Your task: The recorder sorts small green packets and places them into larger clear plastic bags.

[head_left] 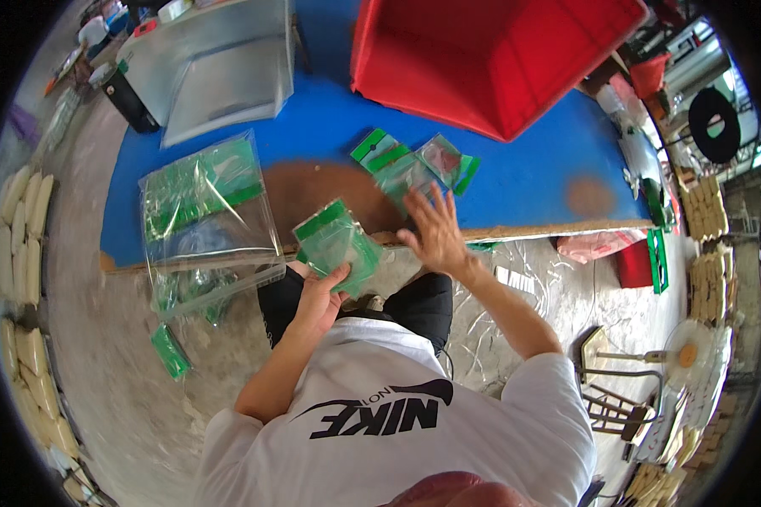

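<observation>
My left hand [319, 301] is closed on a small stack of see-through plastic packets with green header strips [340, 243], held just in front of the table's near edge. My right hand [435, 231] has its fingers spread, at the near edge of a few similar green-topped packets [404, 172] lying on the blue table [516, 182]. Its fingertips reach the lowest packet; whether they press on it I cannot tell. To the left, a large see-through plastic bag or box [266, 221] with many green packets in it overhangs the table's edge.
A big red bin [448, 63] stands at the table's far side. Left of it is a translucent plastic box [228, 80], with a black cylinder [128, 100] beside it. A green packet [171, 351] lies on the floor at left. At right are a metal-framed chair [621, 397] and a fan [689, 355].
</observation>
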{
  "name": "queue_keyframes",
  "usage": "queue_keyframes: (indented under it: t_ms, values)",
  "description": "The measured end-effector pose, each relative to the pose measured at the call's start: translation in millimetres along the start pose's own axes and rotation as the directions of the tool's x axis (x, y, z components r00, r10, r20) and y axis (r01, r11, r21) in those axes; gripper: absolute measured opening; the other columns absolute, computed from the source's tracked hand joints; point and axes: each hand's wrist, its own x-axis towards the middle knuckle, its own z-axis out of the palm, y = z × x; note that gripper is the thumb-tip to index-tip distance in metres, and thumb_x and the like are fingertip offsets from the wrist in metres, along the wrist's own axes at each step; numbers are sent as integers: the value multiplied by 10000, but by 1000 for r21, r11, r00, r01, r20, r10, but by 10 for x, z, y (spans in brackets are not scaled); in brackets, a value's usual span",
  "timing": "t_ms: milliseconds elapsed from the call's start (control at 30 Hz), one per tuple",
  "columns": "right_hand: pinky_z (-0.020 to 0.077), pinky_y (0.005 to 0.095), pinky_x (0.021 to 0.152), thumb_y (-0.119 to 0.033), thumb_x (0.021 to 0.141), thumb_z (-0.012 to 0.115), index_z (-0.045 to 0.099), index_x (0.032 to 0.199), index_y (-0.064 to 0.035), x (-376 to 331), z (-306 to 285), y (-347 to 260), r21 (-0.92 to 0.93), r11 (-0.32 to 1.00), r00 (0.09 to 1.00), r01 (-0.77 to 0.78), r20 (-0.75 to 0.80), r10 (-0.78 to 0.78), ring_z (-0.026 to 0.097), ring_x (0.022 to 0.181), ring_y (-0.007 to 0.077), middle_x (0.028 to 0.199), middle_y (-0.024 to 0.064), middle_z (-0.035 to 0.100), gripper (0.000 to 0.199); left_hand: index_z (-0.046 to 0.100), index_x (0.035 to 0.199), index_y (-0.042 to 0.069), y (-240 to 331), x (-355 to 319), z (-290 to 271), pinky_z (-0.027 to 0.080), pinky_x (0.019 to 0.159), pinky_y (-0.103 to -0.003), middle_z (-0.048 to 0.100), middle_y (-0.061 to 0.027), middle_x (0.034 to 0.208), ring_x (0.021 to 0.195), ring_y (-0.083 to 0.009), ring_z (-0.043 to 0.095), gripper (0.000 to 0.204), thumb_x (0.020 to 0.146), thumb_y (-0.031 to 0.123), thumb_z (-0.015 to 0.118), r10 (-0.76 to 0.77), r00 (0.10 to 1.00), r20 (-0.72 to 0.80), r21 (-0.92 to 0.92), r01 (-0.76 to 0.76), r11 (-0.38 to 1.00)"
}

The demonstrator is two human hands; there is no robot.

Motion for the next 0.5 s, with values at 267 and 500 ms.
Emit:
queue_keyframes:
  t_ms: [267, 500]
  values:
    - [409, 490, 1031, -237, 946, 588, 606, 1238, -28, 350, -60, -85, 432, 901, 996, 38, -92, 3, 543, 1201, 382, 1259, 189, 603, 360, 556, 1255, 43, 12, 29, -4, 525, 928, -348, 629, -49, 1237, 1095, -191, 633, 382, 903, 101, 692, 86, 996, 18, 135, -88, 987]
    - [434, 472, 987, -282, 935, 613, 649, 1130, -8, 242, 4, -436, 642, 726, 911, 245, 104, -399, 569, 1127, 353, 1109, 191, 655, 339, 483, 1336, 1, 2, 182, -325, 500, 985, -403, 613, -134, 1264, 1133, -245, 621, 444, 946, 167, 614, 33, 989, 141, 95, -47, 994]
